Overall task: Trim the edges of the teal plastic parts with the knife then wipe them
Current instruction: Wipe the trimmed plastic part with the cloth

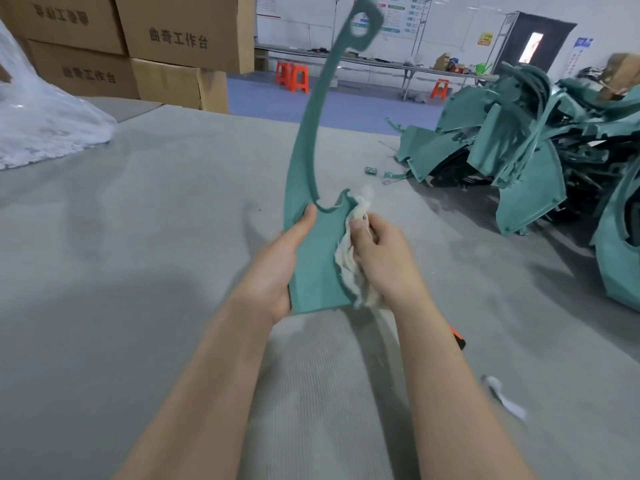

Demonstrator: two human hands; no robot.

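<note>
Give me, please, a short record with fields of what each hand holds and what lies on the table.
part: long curved teal plastic part, held upright, looped end up
left hand: grips the part's wide base
right hand: presses a crumpled white cloth against the part's right edge
stage: wiping
table: grey fabric-covered table, heap of teal plastic parts at right

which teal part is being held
The long curved teal part with the looped top: left hand grips its base, right hand holds a white cloth against it. The other teal parts lie heaped.
</note>
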